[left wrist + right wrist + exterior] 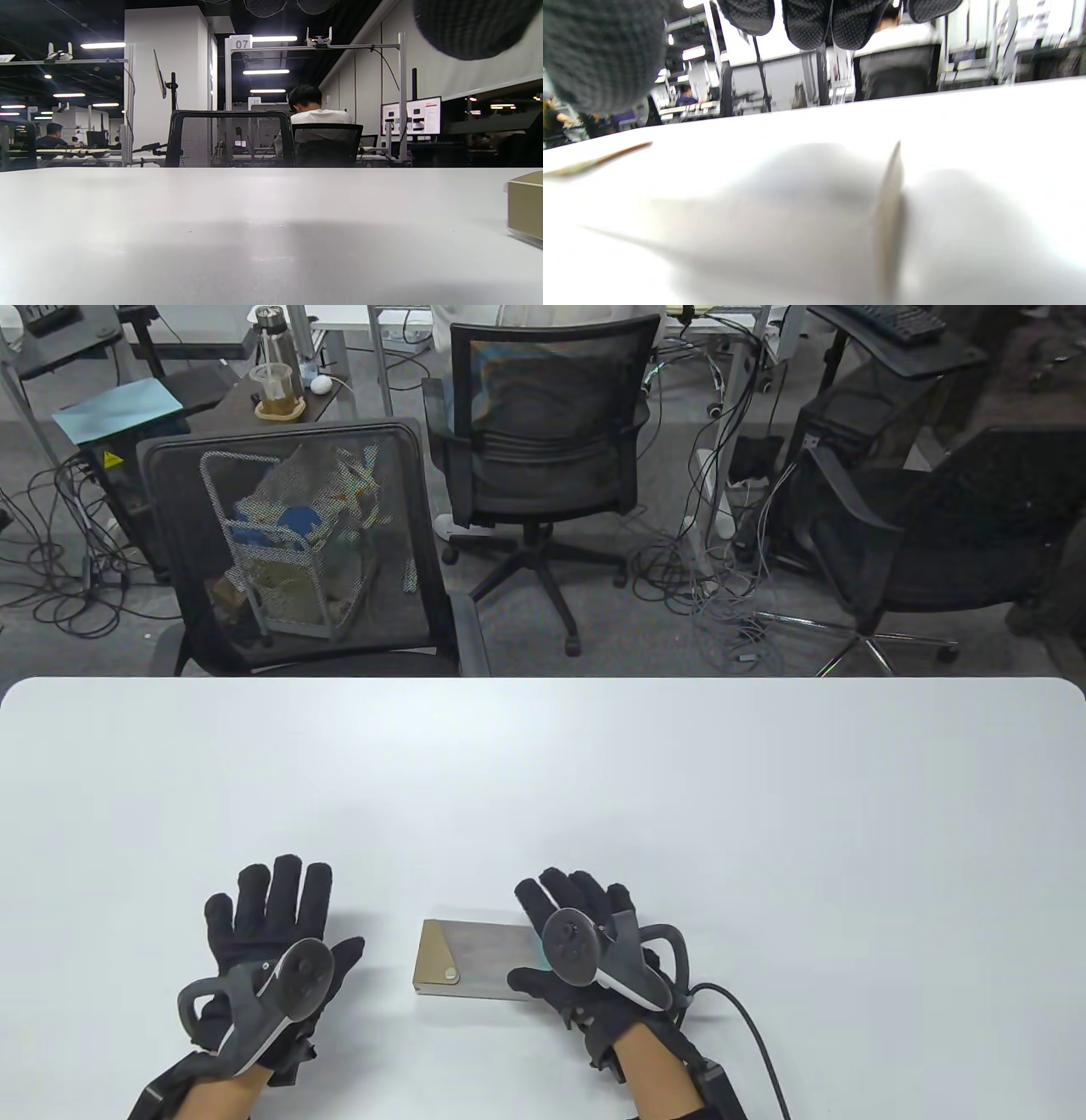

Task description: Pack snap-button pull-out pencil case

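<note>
Right hand [594, 959] spread over case's [471, 959] right end — left hand [271, 950] flat, spread, apart. Steady that end; snap [449, 974] lies leftward.

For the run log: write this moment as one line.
left hand: flat on table, holding nothing | right hand: over pencil case right end, grip unclear | snap: closed
</note>
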Action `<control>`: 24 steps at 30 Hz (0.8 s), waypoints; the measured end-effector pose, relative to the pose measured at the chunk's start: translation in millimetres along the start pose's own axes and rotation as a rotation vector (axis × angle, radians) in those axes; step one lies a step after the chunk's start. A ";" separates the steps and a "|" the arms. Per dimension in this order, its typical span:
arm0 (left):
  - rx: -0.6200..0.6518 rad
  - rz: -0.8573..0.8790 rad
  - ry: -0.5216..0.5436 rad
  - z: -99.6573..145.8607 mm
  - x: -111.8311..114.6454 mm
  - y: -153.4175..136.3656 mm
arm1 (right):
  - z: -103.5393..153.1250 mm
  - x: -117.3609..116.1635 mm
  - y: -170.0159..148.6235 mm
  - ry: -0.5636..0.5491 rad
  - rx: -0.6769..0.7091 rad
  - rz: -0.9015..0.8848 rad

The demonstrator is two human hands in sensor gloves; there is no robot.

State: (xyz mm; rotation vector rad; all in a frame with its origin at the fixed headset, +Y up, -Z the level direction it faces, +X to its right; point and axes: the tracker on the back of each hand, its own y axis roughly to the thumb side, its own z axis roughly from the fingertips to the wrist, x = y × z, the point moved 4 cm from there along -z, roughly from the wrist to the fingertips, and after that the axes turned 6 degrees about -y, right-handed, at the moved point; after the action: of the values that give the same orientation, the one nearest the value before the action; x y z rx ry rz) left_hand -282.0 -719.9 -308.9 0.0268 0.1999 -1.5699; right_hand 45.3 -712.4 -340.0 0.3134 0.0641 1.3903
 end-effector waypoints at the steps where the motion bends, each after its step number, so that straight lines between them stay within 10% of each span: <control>1: 0.002 -0.005 0.002 0.3 0.1 0.7 | 2.7 10.9 -5.6 -0.033 -0.003 0.022; 7: 0.015 -0.016 0.009 1.3 0.1 4.0 | 22.4 42.7 -36.3 -0.145 -0.024 0.087; 24: 0.045 -0.011 0.024 3.9 2.1 9.7 | 41.3 14.7 -66.6 -0.117 -0.062 0.061</control>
State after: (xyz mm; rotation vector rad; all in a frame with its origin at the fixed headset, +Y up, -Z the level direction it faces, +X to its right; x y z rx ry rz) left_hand -271.9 -722.4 -306.5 0.0799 0.1833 -1.5855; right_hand 121.1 -715.1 -315.4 0.3470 -0.0858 1.4287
